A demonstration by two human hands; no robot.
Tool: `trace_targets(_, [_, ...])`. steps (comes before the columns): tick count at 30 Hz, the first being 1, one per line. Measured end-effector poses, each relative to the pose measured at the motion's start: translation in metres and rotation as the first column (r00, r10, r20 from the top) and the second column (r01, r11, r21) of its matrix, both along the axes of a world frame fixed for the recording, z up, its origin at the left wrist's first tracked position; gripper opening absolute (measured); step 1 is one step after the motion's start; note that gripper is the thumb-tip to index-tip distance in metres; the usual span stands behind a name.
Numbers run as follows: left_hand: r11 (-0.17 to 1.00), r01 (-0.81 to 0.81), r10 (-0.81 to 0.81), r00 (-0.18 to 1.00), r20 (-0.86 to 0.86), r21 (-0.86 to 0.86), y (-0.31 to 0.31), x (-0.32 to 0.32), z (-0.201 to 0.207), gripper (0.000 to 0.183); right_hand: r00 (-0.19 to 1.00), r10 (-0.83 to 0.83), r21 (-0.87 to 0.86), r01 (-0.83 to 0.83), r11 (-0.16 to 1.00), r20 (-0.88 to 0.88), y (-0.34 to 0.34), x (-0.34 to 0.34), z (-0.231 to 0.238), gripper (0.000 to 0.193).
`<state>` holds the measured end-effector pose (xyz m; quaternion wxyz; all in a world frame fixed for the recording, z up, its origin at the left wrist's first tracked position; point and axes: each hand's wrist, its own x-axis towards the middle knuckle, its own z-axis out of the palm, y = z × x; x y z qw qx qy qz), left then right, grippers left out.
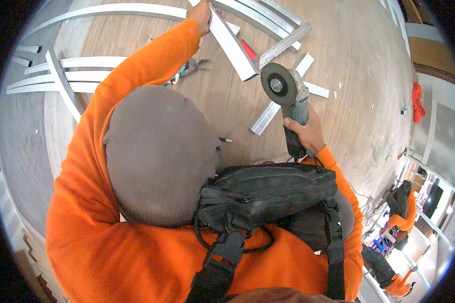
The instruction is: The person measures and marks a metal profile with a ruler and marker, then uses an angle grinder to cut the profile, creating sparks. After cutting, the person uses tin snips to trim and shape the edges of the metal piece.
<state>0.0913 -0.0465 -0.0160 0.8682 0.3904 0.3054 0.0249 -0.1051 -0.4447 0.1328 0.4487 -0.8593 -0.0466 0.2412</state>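
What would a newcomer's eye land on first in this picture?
Probably the angle grinder in the right hand, right of centre in the upper half, with its dark round disc facing the camera. Next, likely, the bright orange left sleeve, reaching up to the left hand, which holds a silver metal channel at the top. More silver strips lie crossed on the floor at upper left.

angle grinder (297, 112): grey, disc (283, 91) facing up, held | metal channel (230, 44): silver, slanting, near disc
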Motion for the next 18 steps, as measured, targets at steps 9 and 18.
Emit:
trace_targets(9, [0.998, -0.053, 0.054, 0.998, -0.033, 0.039, -0.007, 0.000, 0.005, 0.037, 0.997, 0.046, -0.026, -0.044, 0.999, 0.069, 0.001, -0.001, -0.002, 0.065])
trace_targets(18, [0.997, -0.074, 0.075, 0.997, -0.026, 0.037, -0.007, 0.004, -0.002, 0.035, 0.995, 0.054, -0.047, -0.051, 0.998, 0.082, -0.002, -0.001, -0.009, 0.065])
